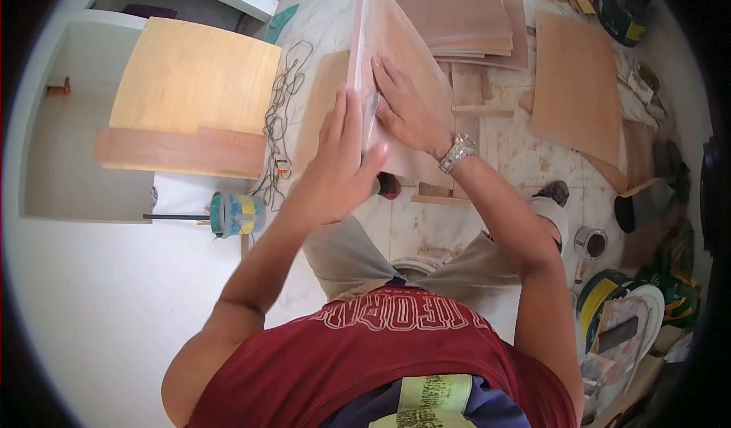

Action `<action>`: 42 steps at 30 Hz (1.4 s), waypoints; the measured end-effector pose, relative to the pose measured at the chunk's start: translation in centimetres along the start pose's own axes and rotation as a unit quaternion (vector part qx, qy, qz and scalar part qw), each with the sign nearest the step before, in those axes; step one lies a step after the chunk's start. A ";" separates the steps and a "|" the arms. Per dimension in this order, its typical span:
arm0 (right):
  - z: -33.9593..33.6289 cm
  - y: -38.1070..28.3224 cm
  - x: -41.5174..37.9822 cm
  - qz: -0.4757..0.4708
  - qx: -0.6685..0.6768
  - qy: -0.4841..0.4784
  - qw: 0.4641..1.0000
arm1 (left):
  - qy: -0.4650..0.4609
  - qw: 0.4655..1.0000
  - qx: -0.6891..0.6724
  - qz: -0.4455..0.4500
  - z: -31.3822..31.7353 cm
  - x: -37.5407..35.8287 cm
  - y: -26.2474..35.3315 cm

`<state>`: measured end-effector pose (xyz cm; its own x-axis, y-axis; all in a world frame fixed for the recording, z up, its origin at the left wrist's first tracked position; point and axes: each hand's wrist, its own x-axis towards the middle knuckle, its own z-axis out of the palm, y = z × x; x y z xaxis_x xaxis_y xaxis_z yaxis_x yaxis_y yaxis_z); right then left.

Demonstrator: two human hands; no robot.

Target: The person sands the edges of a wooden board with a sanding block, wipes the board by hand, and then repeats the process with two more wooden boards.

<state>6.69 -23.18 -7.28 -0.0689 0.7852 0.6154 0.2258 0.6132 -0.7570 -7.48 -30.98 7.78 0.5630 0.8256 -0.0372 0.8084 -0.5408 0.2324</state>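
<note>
A reddish-brown wooden panel [415, 36] stands on edge in front of me, its pale narrow edge turned toward me. My left hand [331, 150] is closed around that edge, fingers extended along its left side and thumb on the right. My right hand [411, 116] lies against the panel's broad face with its fingers stretched out, a metal watch on the wrist. Between my hands a small shiny grey strip [370, 119] shows along the edge; I cannot make out what it is.
Several brown sheets [457, 13] are stacked at the back, with another sheet [576, 85] to their right. A pale wood panel [196, 74] stands at left beside a tangled cord [285, 116] and a plastic bucket [237, 215]. An open can [591, 242] stands at right.
</note>
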 end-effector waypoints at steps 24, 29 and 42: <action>0.1 0.8 0.5 -0.015 -0.005 -0.030 0.999 | 0.039 0.999 0.035 0.008 0.3 -0.4 -0.2; -1.4 -1.9 0.6 0.039 -0.039 -0.073 0.996 | 0.069 0.997 -0.020 -0.032 0.8 15.0 -7.0; 0.2 0.0 0.3 0.010 -0.028 -0.025 0.999 | 0.061 0.976 0.065 -0.199 -1.1 31.1 -9.0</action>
<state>6.44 -22.95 -7.15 -0.1118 0.8010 0.5882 0.2821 0.5931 -0.7541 2.54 -0.22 5.64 0.1816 0.9832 0.0188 0.9784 -0.1825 0.0973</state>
